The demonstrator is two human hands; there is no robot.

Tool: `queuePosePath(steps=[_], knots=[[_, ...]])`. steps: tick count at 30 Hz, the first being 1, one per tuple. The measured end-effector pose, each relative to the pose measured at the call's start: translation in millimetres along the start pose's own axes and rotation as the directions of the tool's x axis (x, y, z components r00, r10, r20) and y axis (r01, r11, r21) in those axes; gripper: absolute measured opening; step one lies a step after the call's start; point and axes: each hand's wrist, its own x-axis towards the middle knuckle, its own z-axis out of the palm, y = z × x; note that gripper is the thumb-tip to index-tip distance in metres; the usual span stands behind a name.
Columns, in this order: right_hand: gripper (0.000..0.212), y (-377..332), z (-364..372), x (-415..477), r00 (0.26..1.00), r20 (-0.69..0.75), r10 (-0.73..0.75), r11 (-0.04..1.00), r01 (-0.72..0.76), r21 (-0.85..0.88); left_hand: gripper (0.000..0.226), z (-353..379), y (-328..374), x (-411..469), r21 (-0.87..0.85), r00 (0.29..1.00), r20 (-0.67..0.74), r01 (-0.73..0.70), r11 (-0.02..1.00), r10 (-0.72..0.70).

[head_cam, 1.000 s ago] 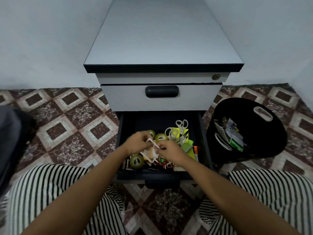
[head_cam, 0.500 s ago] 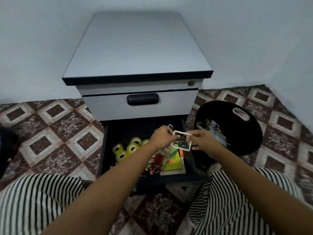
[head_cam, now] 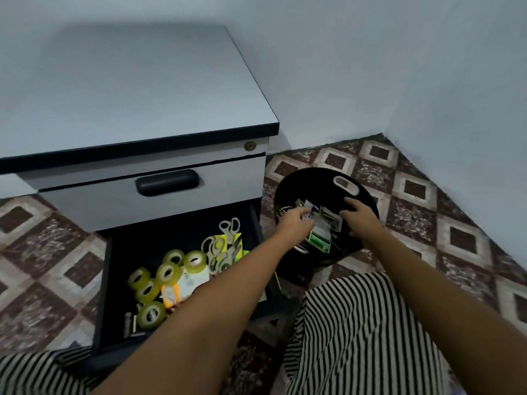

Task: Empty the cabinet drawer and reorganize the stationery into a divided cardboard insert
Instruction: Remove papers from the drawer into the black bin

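Six rolls of clear tape (head_cam: 168, 273) lie loose in the open drawer (head_cam: 101, 295), with several pairs of scissors (head_cam: 228, 228) and some yellow paper behind them toward the back right. The tape should be light, stiff and smooth, so a finger through the core, or a pinch across the ring, would lift it surely, and two or three might go at once. The scissors are rigid and pointed and are best taken by the looped handles with the blades turned away. The paper is soft and would bend unless lifted by the edges of the stack.

Both hands are away from the drawer, over the black basket (head_cam: 313, 181) that stands on the floor just right of the cabinet (head_cam: 128, 89). The left hand (head_cam: 296, 223) has its fingers curled down among the small packets in there, beside a green and white box (head_cam: 319, 242). Whether it pinches one of them I cannot tell, since the spot is dim and blurred. The right hand (head_cam: 360, 220) is open, its fingers spread and resting against the basket's inner wall.

Brown and cream patterned tiles (head_cam: 462, 240) cover the floor, and plain pale walls (head_cam: 399, 67) meet in a corner behind the basket. No cardboard insert is in view.
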Motion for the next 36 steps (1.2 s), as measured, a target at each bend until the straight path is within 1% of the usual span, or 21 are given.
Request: queuePosePath(steps=[3,4,6,9,12,14,16,17,19,21,23,25,26,27,28,29,31,32,34,36], knots=[[0.053,3,1,-1,0.999,0.032,0.002,0.999,0.0,-0.052,0.043,-9,-12,-7,0.214,0.994,-0.023,-0.099,0.972,0.106],[0.052,4,4,-2,1.0,0.03,-0.009,0.997,0.011,-0.077,0.043,-14,-20,-11,0.254,0.993,-0.041,-0.095,0.963,0.109],[0.047,6,12,-4,0.997,0.063,-0.036,0.988,0.045,-0.146,0.04,-24,-39,-19,0.307,0.991,-0.068,-0.093,0.947,0.119],[0.04,3,29,-8,0.985,0.153,-0.079,0.961,0.116,-0.252,0.035,-38,-66,-36,0.364,0.982,-0.131,-0.076,0.928,0.132],[0.033,-8,54,-21,0.963,0.216,-0.164,0.914,0.231,-0.333,0.032,-54,-93,-60,0.412,0.976,-0.181,-0.04,0.911,0.124],[0.03,-17,75,-34,0.924,0.269,-0.271,0.865,0.357,-0.354,0.033,-68,-112,-75,0.449,0.975,-0.187,-0.021,0.893,0.116],[0.029,-27,100,-47,0.865,0.332,-0.377,0.805,0.483,-0.344,0.035,-84,-131,-89,0.477,0.973,-0.212,0.027,0.879,0.085],[0.029,-30,113,-51,0.838,0.369,-0.402,0.788,0.521,-0.327,0.035,-93,-141,-96,0.484,0.969,-0.237,0.057,0.873,0.068],[0.028,-36,138,-59,0.802,0.443,-0.401,0.778,0.553,-0.296,0.033,-109,-158,-107,0.495,0.956,-0.291,0.126,0.86,0.027],[0.028,-40,160,-64,0.785,0.481,-0.39,0.779,0.56,-0.282,0.035,-123,-175,-117,0.495,0.947,-0.32,0.197,0.847,-0.033],[0.028,-39,184,-66,0.803,0.507,-0.314,0.8,0.511,-0.314,0.044,-134,-194,-126,0.473,0.933,-0.342,0.277,0.837,-0.115],[0.026,-33,201,-67,0.84,0.504,-0.202,0.808,0.434,-0.399,0.063,-139,-208,-131,0.48,0.933,-0.33,0.295,0.826,-0.141],[0.022,-29,212,-66,0.851,0.497,-0.169,0.793,0.417,-0.444,0.065,-141,-210,-135,0.482,0.932,-0.318,0.316,0.817,-0.172],[0.018,-24,219,-65,0.862,0.484,-0.152,0.767,0.412,-0.492,0.06,-143,-210,-139,0.479,0.927,-0.309,0.344,0.808,-0.212],[0.016,-20,226,-63,0.877,0.458,-0.146,0.747,0.402,-0.53,0.052,-144,-208,-143,0.478,0.922,-0.304,0.364,0.8,-0.238],[0.015,-18,230,-63,0.889,0.434,-0.146,0.737,0.39,-0.552,0.051,-144,-209,-146,0.477,0.922,-0.302,0.368,0.799,-0.245],[0.016,-14,239,-65,0.911,0.389,-0.136,0.729,0.358,-0.584,0.056,-146,-215,-149,0.485,0.921,-0.311,0.365,0.795,-0.233],[0.021,-13,243,-66,0.921,0.364,-0.141,0.725,0.346,-0.595,0.058,-146,-218,-151,0.505,0.923,-0.318,0.358,0.786,-0.216],[0.03,-11,251,-69,0.929,0.32,-0.187,0.725,0.35,-0.593,0.059,-146,-223,-154,0.531,0.921,-0.339,0.355,0.769,-0.191],[0.03,-11,258,-71,0.915,0.316,-0.251,0.716,0.395,-0.575,0.057,-148,-226,-156,0.537,0.919,-0.357,0.349,0.768,-0.168]])
